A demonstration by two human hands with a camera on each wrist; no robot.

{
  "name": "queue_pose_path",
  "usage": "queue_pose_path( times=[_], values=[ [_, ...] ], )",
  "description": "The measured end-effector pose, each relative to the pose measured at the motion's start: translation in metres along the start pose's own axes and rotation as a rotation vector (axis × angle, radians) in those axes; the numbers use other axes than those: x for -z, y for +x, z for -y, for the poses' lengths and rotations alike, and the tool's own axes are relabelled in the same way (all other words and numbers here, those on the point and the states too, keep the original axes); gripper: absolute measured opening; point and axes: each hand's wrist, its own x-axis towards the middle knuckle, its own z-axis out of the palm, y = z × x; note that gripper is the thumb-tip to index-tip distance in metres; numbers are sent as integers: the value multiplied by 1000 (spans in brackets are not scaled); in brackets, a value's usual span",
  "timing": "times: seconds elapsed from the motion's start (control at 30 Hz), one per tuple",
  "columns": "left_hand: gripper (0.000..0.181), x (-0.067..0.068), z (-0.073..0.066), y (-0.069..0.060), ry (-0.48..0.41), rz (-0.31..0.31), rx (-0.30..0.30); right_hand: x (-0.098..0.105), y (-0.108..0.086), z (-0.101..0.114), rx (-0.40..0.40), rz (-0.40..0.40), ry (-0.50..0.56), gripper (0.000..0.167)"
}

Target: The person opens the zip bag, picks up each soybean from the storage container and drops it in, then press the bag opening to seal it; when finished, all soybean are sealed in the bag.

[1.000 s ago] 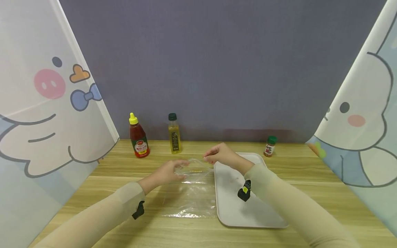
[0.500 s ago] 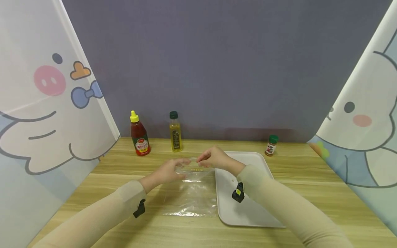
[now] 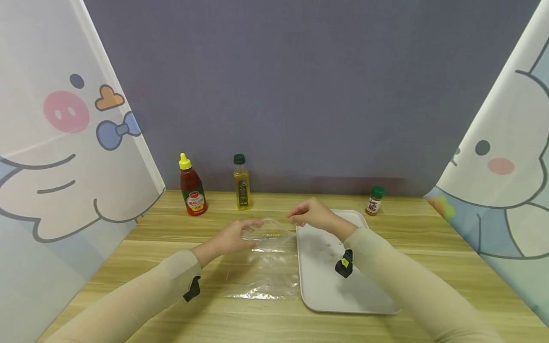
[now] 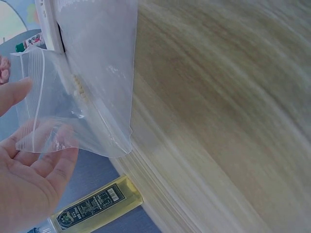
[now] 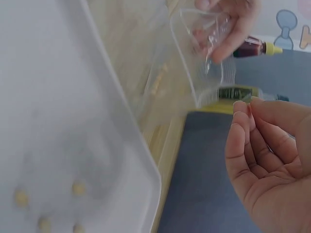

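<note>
A clear zip bag (image 3: pixel 261 274) lies flat on the table, its mouth raised and spread. My left hand (image 3: pixel 233 237) holds that mouth, thumb on one side and fingers on the other, seen through the plastic in the left wrist view. Several small pale-yellow beads or beans (image 4: pixel 78 87) sit in a row inside the bag. My right hand (image 3: pixel 315 216) hovers just right of the bag's mouth, above the tray's far left corner. Its thumb and fingertips meet (image 5: pixel 250 108), with nothing visible between them. Several similar round pieces (image 5: pixel 77 188) lie on the white tray (image 3: pixel 339 290).
Behind the bag stand a red sauce bottle (image 3: pixel 194 190) with a yellow cap and an oil bottle (image 3: pixel 242 186). A green-capped spice jar (image 3: pixel 375 201) is at the back right. A grey panel (image 3: pixel 274 95) closes off the table's rear edge.
My right hand moved left to the bag's mouth, then drew back right over the tray's corner. The left hand and the bag stayed in place.
</note>
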Motion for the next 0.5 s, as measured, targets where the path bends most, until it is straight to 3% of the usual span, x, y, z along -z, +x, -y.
queue_pose_path(
  times=[0.23,0.5],
  values=[
    [58,0,0,0,13,2,-4,20,-12,-18,-8,-6,0,23],
    [58,0,1,0,22,-7,10,39,-25,-40,-44,-16,-73,22]
  ],
)
